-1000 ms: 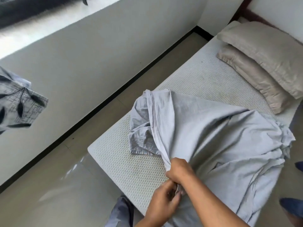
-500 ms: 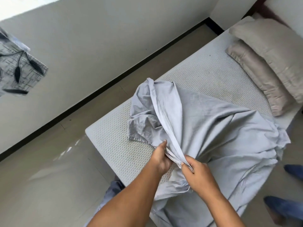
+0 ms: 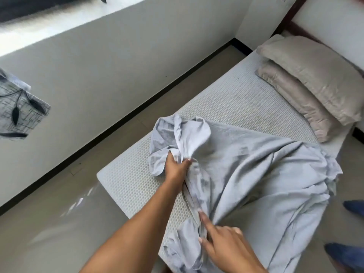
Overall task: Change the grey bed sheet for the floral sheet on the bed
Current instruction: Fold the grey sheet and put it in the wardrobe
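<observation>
Since the grey sheet (image 3: 246, 174) is already stripped and bunched on the foot half of the mattress (image 3: 236, 99), this looks like gathering it for removal. Left hand (image 3: 177, 167) is clamped on a wad of the sheet's long edge, further up the mattress; right hand (image 3: 226, 247) pinches the same edge near the mattress's foot corner, index finger extended. Hands are well apart, edge strung between them, probably to collect the hem into one bundle. Head half of the mattress is bare, with two stacked pillows (image 3: 315, 75) at its far end, left in place. Patterned fabric (image 3: 19, 113) hangs beyond the mattress's left side, across the floor; likely the floral sheet, can't confirm.
</observation>
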Tool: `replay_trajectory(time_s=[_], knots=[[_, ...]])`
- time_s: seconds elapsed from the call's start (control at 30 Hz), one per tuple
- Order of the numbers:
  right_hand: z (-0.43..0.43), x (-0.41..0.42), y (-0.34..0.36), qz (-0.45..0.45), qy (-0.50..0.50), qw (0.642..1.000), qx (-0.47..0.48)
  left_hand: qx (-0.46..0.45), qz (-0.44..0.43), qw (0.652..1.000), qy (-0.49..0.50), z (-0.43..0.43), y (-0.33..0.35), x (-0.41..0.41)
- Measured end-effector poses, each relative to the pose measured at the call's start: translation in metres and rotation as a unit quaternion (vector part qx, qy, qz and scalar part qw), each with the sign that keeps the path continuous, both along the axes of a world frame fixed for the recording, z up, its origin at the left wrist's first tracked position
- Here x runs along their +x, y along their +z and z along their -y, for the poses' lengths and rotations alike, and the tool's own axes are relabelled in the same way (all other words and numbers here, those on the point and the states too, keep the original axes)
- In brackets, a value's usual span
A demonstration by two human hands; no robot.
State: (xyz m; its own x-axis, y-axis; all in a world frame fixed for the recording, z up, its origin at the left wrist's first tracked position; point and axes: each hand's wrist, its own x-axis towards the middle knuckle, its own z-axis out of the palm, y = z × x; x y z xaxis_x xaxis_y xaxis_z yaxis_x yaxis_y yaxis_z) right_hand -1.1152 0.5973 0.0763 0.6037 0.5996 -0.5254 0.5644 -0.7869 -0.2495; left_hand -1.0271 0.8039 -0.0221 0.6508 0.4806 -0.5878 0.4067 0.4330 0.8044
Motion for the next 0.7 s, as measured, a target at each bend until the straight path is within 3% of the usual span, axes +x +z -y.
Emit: replay_trajectory(time_s=[0.07, 0.13, 0.2, 0.43, 0.57, 0.7], knots=[[-0.016, 0.022, 0.010, 0.022, -0.078, 0.997, -0.002, 0.047, 0.023, 0.998, -0.031, 0.011, 0.010, -0.016], [-0.039, 0.046, 0.010, 0.074, -0.191, 0.971, 0.123, 0.078, 0.033, 0.995, -0.053, 0.025, 0.019, -0.035], [-0.067, 0.069, 0.002, 0.042, -0.264, 0.946, 0.186, 0.085, 0.052, 0.992, -0.076, 0.037, 0.026, -0.052], [-0.127, 0.113, -0.043, -0.089, -0.300, 0.950, 0.010, 0.076, 0.015, 0.985, -0.157, 0.041, 0.024, -0.093], [-0.138, 0.116, -0.050, -0.080, -0.374, 0.924, 0.021, 0.006, 0.022, 0.995, -0.098, 0.027, 0.023, -0.099], [-0.153, 0.122, -0.040, -0.079, -0.437, 0.872, 0.205, -0.167, -0.034, 0.985, 0.038, 0.009, 0.031, -0.081]])
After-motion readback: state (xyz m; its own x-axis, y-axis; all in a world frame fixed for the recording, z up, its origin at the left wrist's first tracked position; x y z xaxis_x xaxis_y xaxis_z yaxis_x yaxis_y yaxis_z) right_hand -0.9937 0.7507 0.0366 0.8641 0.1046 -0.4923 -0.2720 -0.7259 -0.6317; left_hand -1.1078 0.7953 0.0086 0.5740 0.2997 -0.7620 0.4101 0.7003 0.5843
